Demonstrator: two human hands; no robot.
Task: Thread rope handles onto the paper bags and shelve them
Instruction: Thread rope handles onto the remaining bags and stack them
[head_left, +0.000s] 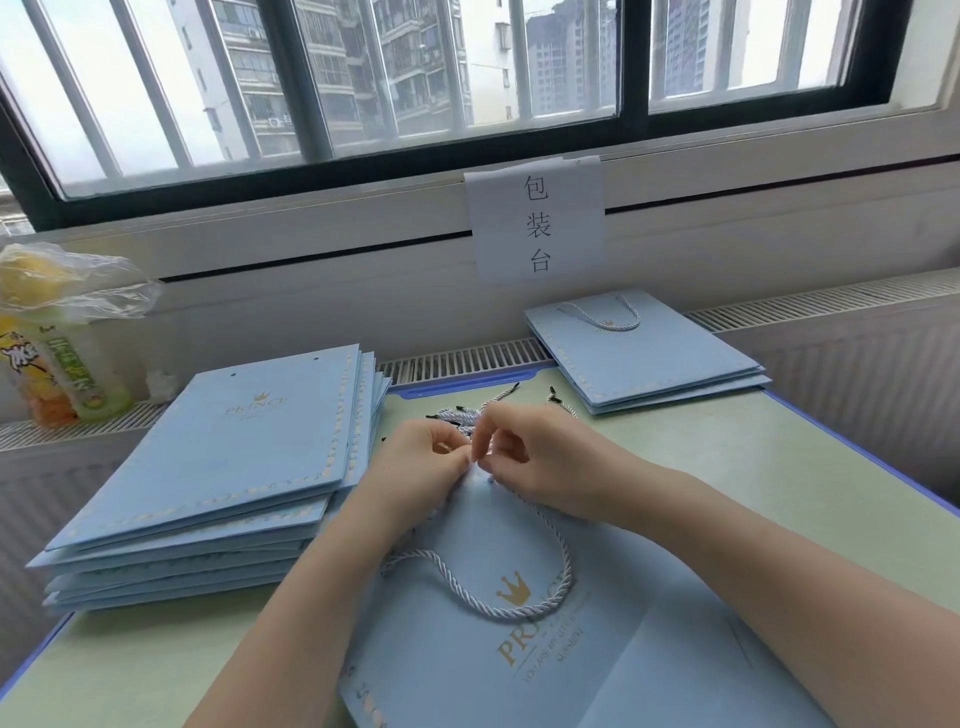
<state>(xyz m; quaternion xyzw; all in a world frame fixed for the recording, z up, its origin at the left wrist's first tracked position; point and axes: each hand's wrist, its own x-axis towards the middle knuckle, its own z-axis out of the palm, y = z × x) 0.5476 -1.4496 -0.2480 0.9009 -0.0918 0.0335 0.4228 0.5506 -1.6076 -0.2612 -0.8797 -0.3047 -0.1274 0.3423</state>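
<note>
At far left, on the sill, a drink bottle (78, 374) under a crumpled plastic bag (78, 280). Next to it, on the green table (727, 467), a tall stack of flat light-blue paper bags (218, 467) without handles, punched holes visible on the top one. In the middle, near the table's front edge, one flat paper bag (467, 675) with a white twisted rope handle (493, 608) looped on its face. At this bag's top edge, left hand (415, 462) and right hand (524, 452) close together, fingertips pinching the rope's end. Just behind the hands, a small bundle of loose rope handles (467, 413) with black tips. Further right, at the table's back, a low pile of finished bags (644, 358) with a handle on top. Above it, a paper sign (537, 221) on the wall.
</note>
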